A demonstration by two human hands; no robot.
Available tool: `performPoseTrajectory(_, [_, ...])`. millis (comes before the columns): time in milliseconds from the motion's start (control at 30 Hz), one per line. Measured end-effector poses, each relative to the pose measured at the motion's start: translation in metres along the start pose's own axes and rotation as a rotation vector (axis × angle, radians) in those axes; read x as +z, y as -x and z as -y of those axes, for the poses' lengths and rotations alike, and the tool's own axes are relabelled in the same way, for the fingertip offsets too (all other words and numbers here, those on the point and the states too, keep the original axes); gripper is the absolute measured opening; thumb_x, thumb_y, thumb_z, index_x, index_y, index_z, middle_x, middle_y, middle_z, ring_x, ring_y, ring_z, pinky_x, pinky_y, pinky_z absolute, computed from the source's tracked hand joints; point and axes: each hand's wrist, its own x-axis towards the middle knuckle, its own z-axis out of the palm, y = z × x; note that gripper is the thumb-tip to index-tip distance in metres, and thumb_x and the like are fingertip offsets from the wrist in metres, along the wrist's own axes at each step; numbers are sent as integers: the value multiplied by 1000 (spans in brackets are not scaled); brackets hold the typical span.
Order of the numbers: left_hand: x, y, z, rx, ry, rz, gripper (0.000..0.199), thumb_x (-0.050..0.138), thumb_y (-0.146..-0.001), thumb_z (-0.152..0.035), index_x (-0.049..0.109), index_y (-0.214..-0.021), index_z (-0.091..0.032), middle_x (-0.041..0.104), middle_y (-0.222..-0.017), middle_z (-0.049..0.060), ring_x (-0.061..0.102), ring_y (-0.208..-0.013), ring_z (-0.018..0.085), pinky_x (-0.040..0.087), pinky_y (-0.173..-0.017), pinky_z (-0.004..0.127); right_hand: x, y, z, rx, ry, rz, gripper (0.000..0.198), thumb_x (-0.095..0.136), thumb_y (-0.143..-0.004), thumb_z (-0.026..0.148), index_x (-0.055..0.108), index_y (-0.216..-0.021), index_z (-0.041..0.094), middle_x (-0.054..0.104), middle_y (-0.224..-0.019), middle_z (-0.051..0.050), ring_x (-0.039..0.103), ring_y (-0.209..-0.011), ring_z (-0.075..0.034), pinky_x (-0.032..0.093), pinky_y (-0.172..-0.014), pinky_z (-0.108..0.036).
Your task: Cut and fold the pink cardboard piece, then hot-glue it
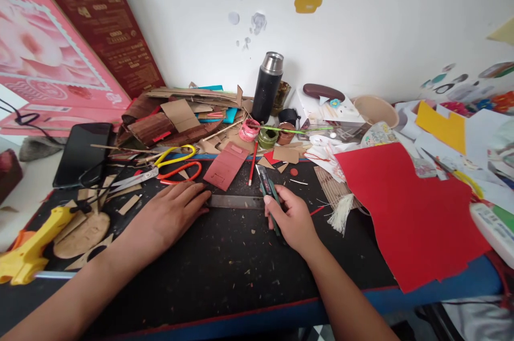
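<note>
My right hand (293,218) is wrapped round a dark green utility knife (268,191), its blade end pointing up and away from me. Beneath the knife runs a thin metal ruler (236,202), its right end partly hidden by my right hand. My left hand (176,210) lies flat with fingers stretched out, the fingertips at the ruler's left end. Just beyond the ruler is a reddish-brown painted cardboard piece (226,166) with a small rectangle marked on it. A red pencil (252,163) lies to its right.
Scissors with yellow and orange handles (176,161), a phone (83,153) and a yellow glue gun (36,247) lie left. Cardboard scraps (182,115), a black flask (267,89) and paint jars (267,137) stand along the wall. Red sheet (413,212) covers the right side.
</note>
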Motion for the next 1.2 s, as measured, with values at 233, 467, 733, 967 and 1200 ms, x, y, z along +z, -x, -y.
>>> performPoseTrajectory(233, [-19, 2, -2, 181, -45, 36, 45, 37, -103, -13, 70, -134, -20, 76, -114, 14, 72, -104, 28, 59, -94, 44, 0, 0, 0, 8, 5, -7, 28, 60, -100, 49, 65, -102, 22, 63, -70, 2, 60, -49, -13, 46, -47, -24])
performPoseTrajectory(467, [-33, 11, 4, 198, -43, -127, 54, 40, -106, -19, 50, -158, -31, 75, -130, 10, 70, -120, 29, 57, -102, 46, 0, 0, -1, 5, -23, -48, 28, 61, -99, 51, 65, -99, 23, 63, -70, 2, 60, -48, -13, 45, -46, -24])
performPoseTrajectory(733, [-18, -22, 7, 180, -119, -148, 44, 42, -106, -18, 65, -143, -22, 75, -132, 13, 68, -124, 32, 57, -104, 50, -1, -2, 2, 46, -145, -124, 38, 65, -95, 59, 63, -104, 22, 62, -69, 3, 57, -45, -13, 43, -42, -24])
performPoseTrajectory(967, [4, -16, 16, 140, -13, -122, 46, 39, -106, -21, 63, -146, -23, 74, -134, 14, 65, -127, 33, 56, -105, 52, 0, -1, 1, 12, -48, -90, 30, 62, -99, 52, 61, -92, 23, 63, -69, 3, 59, -47, -12, 46, -47, -25])
performPoseTrajectory(1200, [9, -23, 11, 147, -21, -157, 45, 41, -106, -20, 64, -144, -21, 75, -129, 15, 67, -123, 34, 58, -100, 51, 2, 0, 2, 20, 12, -81, 26, 61, -100, 49, 62, -91, 24, 63, -69, 2, 60, -48, -14, 45, -47, -25])
